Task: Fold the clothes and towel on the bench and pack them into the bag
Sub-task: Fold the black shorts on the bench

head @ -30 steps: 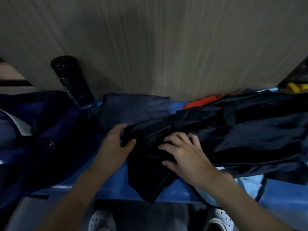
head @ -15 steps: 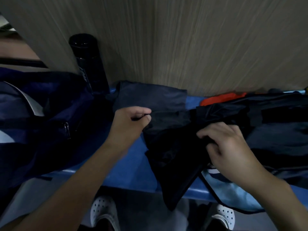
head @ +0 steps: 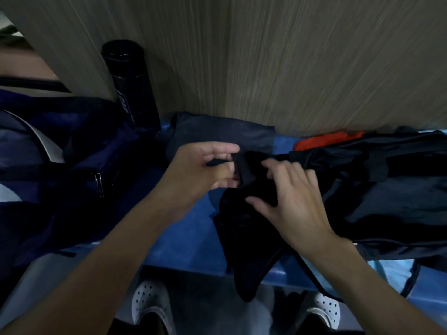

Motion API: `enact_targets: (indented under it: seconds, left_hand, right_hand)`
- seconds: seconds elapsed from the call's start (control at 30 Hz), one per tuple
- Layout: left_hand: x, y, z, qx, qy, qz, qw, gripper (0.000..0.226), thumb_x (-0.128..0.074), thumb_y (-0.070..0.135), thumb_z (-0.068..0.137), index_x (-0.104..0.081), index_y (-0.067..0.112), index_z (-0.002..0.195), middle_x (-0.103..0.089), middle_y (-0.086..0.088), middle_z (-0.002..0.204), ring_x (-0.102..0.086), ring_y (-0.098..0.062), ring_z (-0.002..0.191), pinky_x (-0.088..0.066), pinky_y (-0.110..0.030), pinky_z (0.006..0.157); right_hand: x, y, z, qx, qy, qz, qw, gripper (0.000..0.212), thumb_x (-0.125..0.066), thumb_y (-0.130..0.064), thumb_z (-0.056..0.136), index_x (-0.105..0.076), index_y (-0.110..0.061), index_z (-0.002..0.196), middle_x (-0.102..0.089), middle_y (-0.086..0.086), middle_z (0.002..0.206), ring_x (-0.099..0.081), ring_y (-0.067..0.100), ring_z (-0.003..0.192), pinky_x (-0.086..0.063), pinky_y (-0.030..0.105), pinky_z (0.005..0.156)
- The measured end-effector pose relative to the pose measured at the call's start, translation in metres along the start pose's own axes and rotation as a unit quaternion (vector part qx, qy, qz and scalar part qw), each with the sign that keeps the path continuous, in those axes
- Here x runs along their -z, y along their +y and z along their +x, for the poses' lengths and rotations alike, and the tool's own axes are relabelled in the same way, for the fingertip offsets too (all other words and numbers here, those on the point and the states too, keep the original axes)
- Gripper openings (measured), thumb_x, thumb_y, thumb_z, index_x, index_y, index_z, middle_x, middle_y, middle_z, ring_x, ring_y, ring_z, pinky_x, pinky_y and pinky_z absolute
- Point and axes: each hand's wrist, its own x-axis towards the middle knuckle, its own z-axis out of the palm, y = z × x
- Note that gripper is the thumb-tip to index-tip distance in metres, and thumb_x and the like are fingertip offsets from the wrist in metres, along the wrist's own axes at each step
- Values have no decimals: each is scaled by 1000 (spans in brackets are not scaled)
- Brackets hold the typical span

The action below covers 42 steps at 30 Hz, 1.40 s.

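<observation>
A black garment (head: 244, 240) lies crumpled on the blue bench (head: 186, 240), one end hanging over the front edge. My left hand (head: 200, 172) pinches its upper edge between thumb and fingers. My right hand (head: 290, 199) lies on the garment just to the right, fingers curled into the cloth. A folded dark navy piece (head: 217, 131) lies behind, against the wall. More dark clothes (head: 391, 189) are piled at the right, with an orange item (head: 329, 140) behind them. The navy bag (head: 60, 180) sits at the left.
A black bottle (head: 131, 85) stands against the wood-grain wall between the bag and the folded piece. A light blue cloth (head: 391, 272) hangs over the bench edge at the lower right. My white shoes (head: 150, 303) show on the floor below.
My left hand has gone from resting on the cloth to pinching its edge and lifting it. My right hand moved back left onto the garment. The camera view shifted left.
</observation>
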Motion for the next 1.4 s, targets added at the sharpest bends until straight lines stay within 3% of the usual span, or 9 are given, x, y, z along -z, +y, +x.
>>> enact_targets:
  seconds: [0.3, 0.4, 0.57, 0.7, 0.87, 0.97, 1.17, 1.3, 1.4]
  left_hand:
    - [6, -18, 7, -91, 110, 262, 954, 11, -69, 4, 87, -71, 12, 80, -65, 6, 67, -56, 0, 57, -44, -13, 57]
    - [11, -23, 11, -79, 132, 295, 943, 21, -65, 7, 89, -62, 19, 72, -61, 13, 69, -52, 1, 56, -38, -12, 58]
    - [10, -26, 16, -40, 138, 278, 950, 17, -57, 11, 94, -64, 11, 79, -63, 1, 64, -59, -9, 61, -52, -30, 60]
    - [8, -23, 19, -25, 145, 258, 955, 17, -56, 12, 94, -65, 9, 81, -64, -6, 63, -60, -17, 59, -49, -27, 56]
    - [6, -19, 20, -9, 168, 199, 966, 27, -53, 9, 96, -59, 14, 70, -52, 10, 47, -51, -4, 43, -44, -22, 45]
    - [4, -15, 18, -13, 166, 156, 974, 22, -53, 9, 97, -63, 13, 78, -63, 3, 55, -62, -7, 55, -46, -15, 50]
    - [2, -13, 19, -59, 162, 137, 975, 22, -57, 7, 95, -68, 14, 77, -64, 12, 59, -58, 3, 61, -46, -8, 60]
    - [-1, -10, 17, -78, 144, 137, 977, 20, -58, 5, 94, -69, 14, 80, -63, 16, 59, -57, 7, 62, -42, -7, 57]
    - [-4, -8, 15, -83, 127, 142, 978, 24, -57, 4, 94, -68, 17, 78, -64, 19, 60, -58, 8, 63, -43, -7, 58]
  right_hand:
    - [10, 12, 6, -52, 99, 154, 982, 13, -55, -11, 94, -67, -11, 100, -60, -1, 96, -56, 16, 88, -46, 39, 80]
    - [10, 16, -2, 17, -5, 179, 984, 15, -66, -12, 87, -67, -13, 102, -63, -2, 95, -61, 18, 88, -50, 40, 78]
    - [-6, 8, -20, 138, -203, -44, 968, 42, -77, -42, 74, -66, -31, 113, -53, -4, 117, -46, 21, 105, -33, 35, 83]
    - [-7, 1, -18, 161, -124, -33, 979, 13, -58, -31, 89, -68, -24, 85, -59, -6, 100, -50, 21, 97, -33, 35, 79]
    - [16, 7, -9, -33, 15, 224, 974, 1, -52, -24, 90, -53, -23, 91, -60, -10, 77, -52, 9, 75, -41, 27, 70]
    - [28, 17, -6, -102, 73, 318, 940, 14, -53, -11, 96, -52, -25, 99, -59, -17, 74, -56, 1, 68, -40, 13, 65]
    - [45, 32, -6, -141, 62, 395, 906, 29, -51, -9, 93, -53, -23, 118, -64, -8, 108, -60, 4, 100, -46, 20, 92]
    - [53, 38, -11, -167, 79, 400, 898, 30, -54, 5, 93, -60, -24, 99, -62, -5, 84, -55, 7, 75, -44, 11, 67]
    - [55, 49, -14, -171, 107, 369, 907, 31, -49, -2, 98, -59, -30, 92, -64, -14, 84, -57, 1, 81, -44, 13, 77]
